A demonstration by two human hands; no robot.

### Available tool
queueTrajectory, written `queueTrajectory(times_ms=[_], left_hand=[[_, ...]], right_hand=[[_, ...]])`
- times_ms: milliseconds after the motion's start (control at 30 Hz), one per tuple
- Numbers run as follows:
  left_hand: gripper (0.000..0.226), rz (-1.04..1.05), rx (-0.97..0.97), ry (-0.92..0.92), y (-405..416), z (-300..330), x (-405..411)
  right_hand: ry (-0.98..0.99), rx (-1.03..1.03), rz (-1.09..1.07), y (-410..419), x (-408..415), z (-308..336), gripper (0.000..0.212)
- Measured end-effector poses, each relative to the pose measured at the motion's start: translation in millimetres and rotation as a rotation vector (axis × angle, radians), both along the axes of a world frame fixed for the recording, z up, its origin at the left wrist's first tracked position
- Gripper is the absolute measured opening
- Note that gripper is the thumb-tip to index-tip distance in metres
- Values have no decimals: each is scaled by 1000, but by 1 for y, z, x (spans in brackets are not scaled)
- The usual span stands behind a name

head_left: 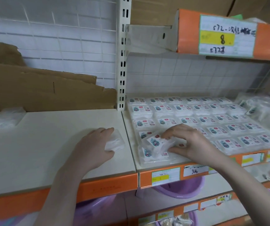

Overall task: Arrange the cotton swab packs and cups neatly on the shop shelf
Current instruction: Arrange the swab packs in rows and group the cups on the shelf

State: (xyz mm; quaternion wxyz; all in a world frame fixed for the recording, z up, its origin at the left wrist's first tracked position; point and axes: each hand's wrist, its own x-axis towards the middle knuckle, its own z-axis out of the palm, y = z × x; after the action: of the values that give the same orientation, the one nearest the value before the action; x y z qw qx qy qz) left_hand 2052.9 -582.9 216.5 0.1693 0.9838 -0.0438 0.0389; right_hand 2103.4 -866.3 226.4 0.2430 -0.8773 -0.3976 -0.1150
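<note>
My left hand [96,144] rests on the cream shelf board [49,144], fingers curled over a clear pack [115,142] at the board's right edge. My right hand [188,141] pinches a tilted swab pack [158,142] above the front-left corner of the rows of labelled packs [212,118].

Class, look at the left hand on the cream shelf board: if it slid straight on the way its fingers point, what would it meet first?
The left hand points right and slightly back. It already grips a clear pack; beyond that, probably the seam to the next shelf board, then the rows of cotton swab packs. Depth is uncertain.
</note>
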Motion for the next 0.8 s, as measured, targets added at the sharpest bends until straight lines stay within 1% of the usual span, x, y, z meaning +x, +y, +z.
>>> queueTrajectory(times_ms=[100, 167, 233, 300, 400, 500, 800], left_hand=[[68, -1, -1, 6, -3, 1, 0], [68, -1, 2, 5, -5, 1, 0], [69, 5, 6, 8, -5, 1, 0], [69, 15, 2, 17, -5, 1, 0], [69, 22, -10, 25, -5, 1, -1], [68, 25, -9, 29, -5, 1, -1], [68, 12, -2, 48, -6, 1, 1]], right_hand=[[201, -37, 16, -1, 8, 10, 57], [300, -121, 41, 1, 16, 17, 66], [359, -200, 49, 4, 25, 22, 68], [394, -238, 50, 8, 31, 24, 65], [375, -253, 42, 13, 35, 23, 60], [335, -219, 1, 16, 37, 19, 58], [157, -195, -125, 36, 57, 10, 46]])
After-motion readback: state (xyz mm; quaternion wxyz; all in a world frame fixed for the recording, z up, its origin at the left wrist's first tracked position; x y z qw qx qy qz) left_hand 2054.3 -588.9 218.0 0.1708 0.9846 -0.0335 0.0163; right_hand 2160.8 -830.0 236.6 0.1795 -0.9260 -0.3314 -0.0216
